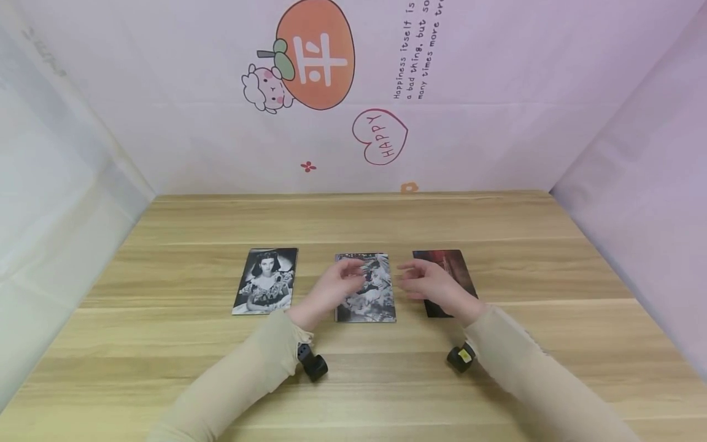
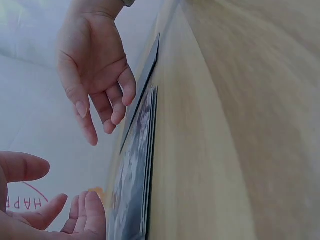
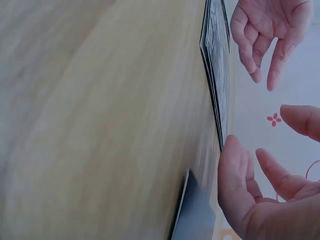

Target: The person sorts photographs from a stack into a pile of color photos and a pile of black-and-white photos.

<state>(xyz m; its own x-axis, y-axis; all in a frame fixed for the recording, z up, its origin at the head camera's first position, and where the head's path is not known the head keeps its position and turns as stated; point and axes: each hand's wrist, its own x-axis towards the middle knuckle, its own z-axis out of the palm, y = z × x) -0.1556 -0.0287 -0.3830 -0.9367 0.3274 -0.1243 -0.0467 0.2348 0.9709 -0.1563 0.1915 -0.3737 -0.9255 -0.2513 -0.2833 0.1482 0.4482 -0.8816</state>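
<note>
Three spots on the wooden table hold picture cards in a row. A black-and-white portrait card lies at the left. In the middle, a small stack of grey picture cards shows layered edges in the wrist views. A dark reddish card lies at the right. My left hand hovers over the middle stack with fingers relaxed, holding nothing. Above the left part of the dark card, my right hand faces it, its fingers loosely bent around nothing. Some of each picture is hidden by the hands.
The wooden table runs back to a white printed cloth, with pale cloth walls at both sides. A black wrist camera sits under the left cuff and another black camera under the right.
</note>
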